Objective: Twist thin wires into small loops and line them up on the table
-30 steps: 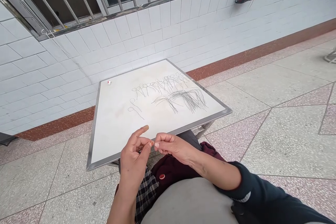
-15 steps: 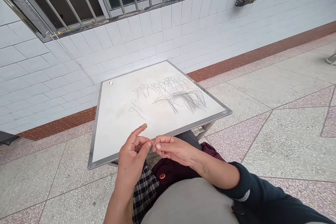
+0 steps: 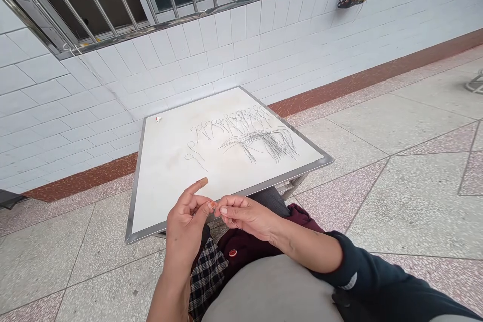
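Thumb and finger press together on the person's left hand [image 3: 185, 224], one other finger raised over the near edge of the white, grey-rimmed tabletop [image 3: 158, 196]. The right hand [image 3: 247, 216] pinches just beside those fingertips; whatever lies between the two pinches is too fine to make out. Beyond the left hand lie two thin dark looped wires [image 3: 196, 162], loops toward the left edge, stems slanting toward the near edge and the hands. The tangled bundle of thin dark straight wires [image 3: 269, 143] lies farther in, toward the right edge, its strands arching rightward and down toward the near edge; the right hand is nearer to it. Behind stretches a long row of dark looped wires [image 3: 226, 122], loops toward the far edge. A small red-and-white object [image 3: 158, 119] sits by the far left corner.
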Demonstrator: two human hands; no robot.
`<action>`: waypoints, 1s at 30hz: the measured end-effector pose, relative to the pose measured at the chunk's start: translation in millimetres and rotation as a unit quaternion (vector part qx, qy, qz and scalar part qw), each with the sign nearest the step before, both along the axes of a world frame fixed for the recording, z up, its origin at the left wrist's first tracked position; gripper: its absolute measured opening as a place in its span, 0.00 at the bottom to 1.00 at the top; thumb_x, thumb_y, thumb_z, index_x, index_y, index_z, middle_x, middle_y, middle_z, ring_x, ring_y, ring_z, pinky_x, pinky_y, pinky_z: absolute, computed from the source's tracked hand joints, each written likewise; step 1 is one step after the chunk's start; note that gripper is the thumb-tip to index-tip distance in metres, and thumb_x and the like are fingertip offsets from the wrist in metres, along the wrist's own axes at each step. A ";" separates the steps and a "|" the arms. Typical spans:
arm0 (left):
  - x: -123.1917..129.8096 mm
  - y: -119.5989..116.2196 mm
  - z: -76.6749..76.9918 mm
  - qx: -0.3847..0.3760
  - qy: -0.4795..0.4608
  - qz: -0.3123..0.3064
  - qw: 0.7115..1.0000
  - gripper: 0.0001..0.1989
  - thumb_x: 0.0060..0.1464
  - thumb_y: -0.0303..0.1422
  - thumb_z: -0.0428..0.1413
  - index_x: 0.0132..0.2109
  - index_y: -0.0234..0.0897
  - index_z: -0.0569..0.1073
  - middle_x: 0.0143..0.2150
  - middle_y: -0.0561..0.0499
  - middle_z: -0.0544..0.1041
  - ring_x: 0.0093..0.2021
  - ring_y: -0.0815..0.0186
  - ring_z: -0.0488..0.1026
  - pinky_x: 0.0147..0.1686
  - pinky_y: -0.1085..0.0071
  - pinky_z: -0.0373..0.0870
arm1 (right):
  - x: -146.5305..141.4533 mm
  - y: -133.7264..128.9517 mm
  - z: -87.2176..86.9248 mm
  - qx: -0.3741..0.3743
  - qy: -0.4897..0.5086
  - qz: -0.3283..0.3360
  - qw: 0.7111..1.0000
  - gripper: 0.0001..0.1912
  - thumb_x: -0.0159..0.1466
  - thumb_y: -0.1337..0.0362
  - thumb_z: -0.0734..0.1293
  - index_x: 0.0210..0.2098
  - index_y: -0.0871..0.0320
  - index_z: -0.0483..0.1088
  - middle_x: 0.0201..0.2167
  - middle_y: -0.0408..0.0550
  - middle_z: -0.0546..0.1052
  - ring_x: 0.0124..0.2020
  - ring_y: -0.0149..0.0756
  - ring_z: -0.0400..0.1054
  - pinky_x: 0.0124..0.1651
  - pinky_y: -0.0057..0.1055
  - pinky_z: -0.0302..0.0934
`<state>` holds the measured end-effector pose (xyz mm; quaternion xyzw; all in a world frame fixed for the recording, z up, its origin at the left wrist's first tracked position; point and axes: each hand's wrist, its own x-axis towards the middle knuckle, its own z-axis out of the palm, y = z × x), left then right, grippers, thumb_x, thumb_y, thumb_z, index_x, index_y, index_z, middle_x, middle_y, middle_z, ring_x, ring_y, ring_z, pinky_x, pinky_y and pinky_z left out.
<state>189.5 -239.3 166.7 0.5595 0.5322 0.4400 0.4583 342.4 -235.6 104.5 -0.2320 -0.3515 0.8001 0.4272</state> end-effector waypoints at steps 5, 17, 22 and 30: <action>0.2 0.7 0.1 0.001 0.004 -0.015 1.000 0.24 0.50 0.34 0.58 0.55 0.39 0.69 0.27 0.55 0.76 0.31 0.68 0.72 0.39 0.69 0.68 | 1.8 0.3 -1.1 -0.002 0.010 0.002 1.000 0.10 0.53 0.60 0.74 0.30 0.60 0.74 0.31 0.43 0.71 0.26 0.23 0.58 0.30 0.24 0.50; -1.8 4.5 2.7 0.006 0.023 -0.013 1.000 0.24 0.49 0.34 0.59 0.55 0.39 0.70 0.28 0.55 0.76 0.32 0.68 0.72 0.40 0.69 0.66 | 7.6 1.1 -4.8 0.023 -0.032 0.011 0.999 0.10 0.56 0.60 0.73 0.34 0.59 0.74 0.29 0.42 0.70 0.28 0.24 0.59 0.30 0.23 0.48; -3.9 6.6 -0.3 0.006 -0.001 -0.017 1.000 0.24 0.49 0.34 0.59 0.55 0.40 0.70 0.29 0.55 0.77 0.34 0.68 0.73 0.42 0.70 0.67 | 8.1 1.2 -5.0 0.017 -0.036 0.021 0.999 0.12 0.56 0.59 0.73 0.35 0.60 0.75 0.29 0.42 0.70 0.29 0.24 0.59 0.30 0.23 0.48; -7.4 9.1 2.9 0.020 -0.022 0.022 0.999 0.23 0.49 0.33 0.61 0.53 0.41 0.71 0.28 0.56 0.76 0.32 0.70 0.71 0.39 0.72 0.67 | 8.5 0.0 -5.7 0.023 -0.054 0.020 0.998 0.14 0.56 0.56 0.72 0.33 0.61 0.74 0.26 0.42 0.68 0.26 0.23 0.56 0.28 0.24 0.46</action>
